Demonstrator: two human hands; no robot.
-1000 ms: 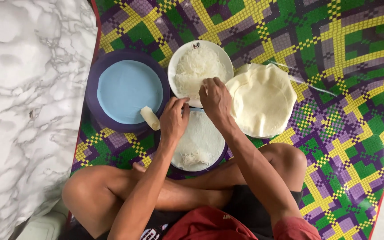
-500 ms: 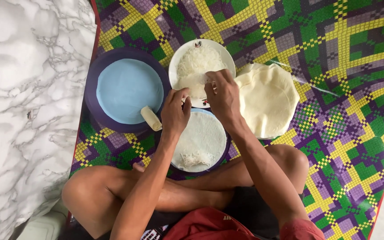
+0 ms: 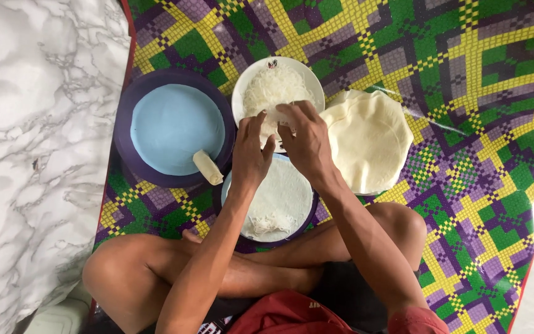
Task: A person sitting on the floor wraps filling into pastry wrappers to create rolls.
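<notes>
1. Left hand (image 3: 250,154): hovers at the near rim of the white plate (image 3: 242,93), fingers (image 3: 256,127) loosely apart and stretched toward the filling; whether they touch it cannot be told.
2. Right hand (image 3: 304,145): over the same rim, fingers pinched together on a small tuft of white shredded filling (image 3: 273,86), which is heaped on the white plate, the middle one of the far row.
3. Round white wrapper (image 3: 279,198): lies flat on a dark plate just in front of the crossed legs, directly below both hands; a little strip of filling (image 3: 270,222) already sits near its close edge.
4. Blue-lined purple plate (image 3: 131,105): to the left, carrying one finished pale roll (image 3: 208,168) at its near edge.
5. Stack of cream wrappers (image 3: 369,139): to the right, touching the white plate.
6. Woven mat (image 3: 465,74), green, yellow and purple, bears all; marble floor (image 3: 32,124) alongside.
7. Handling note (judgement): a modest pinch, kept closed, should be carried low and laid beside the existing strip in an even line, clear of the wrapper's edges, so that strands do not scatter and the sheet will roll tight.
</notes>
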